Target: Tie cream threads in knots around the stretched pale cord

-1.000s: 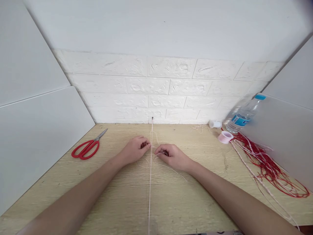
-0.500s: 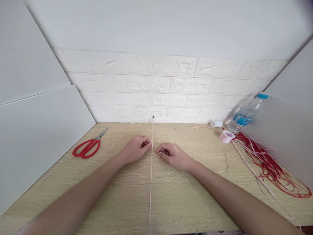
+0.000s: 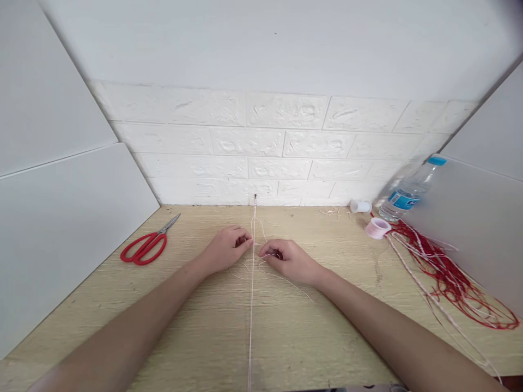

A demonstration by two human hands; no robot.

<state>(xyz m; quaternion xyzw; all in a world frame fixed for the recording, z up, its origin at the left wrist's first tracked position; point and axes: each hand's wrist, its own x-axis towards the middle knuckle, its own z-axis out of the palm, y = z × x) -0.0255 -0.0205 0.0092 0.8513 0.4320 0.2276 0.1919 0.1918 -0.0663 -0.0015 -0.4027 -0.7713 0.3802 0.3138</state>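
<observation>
A taut pale pink cord [image 3: 251, 305] runs from a small hook [image 3: 255, 196] low on the wall down to the table's near edge. Its top stretch, just below the hook, looks knotted or braided. My left hand [image 3: 230, 247], left of the cord, pinches a thin pale thread between thumb and fingertips. On the other side my right hand [image 3: 288, 258] is closed in a pinch on the same thin thread [image 3: 292, 285]. The thread makes a loose loop around the taut cord above my hands, and its tail trails to the lower right on the wood.
Red-handled scissors [image 3: 145, 246] lie at the left. On the right stand a water bottle [image 3: 404, 198], a white spool [image 3: 360, 206] and a pink spool [image 3: 377, 228], beside a tangle of red cords [image 3: 457, 288]. Thread scraps [image 3: 335, 212] lie near the white brick-patterned wall [image 3: 229, 141].
</observation>
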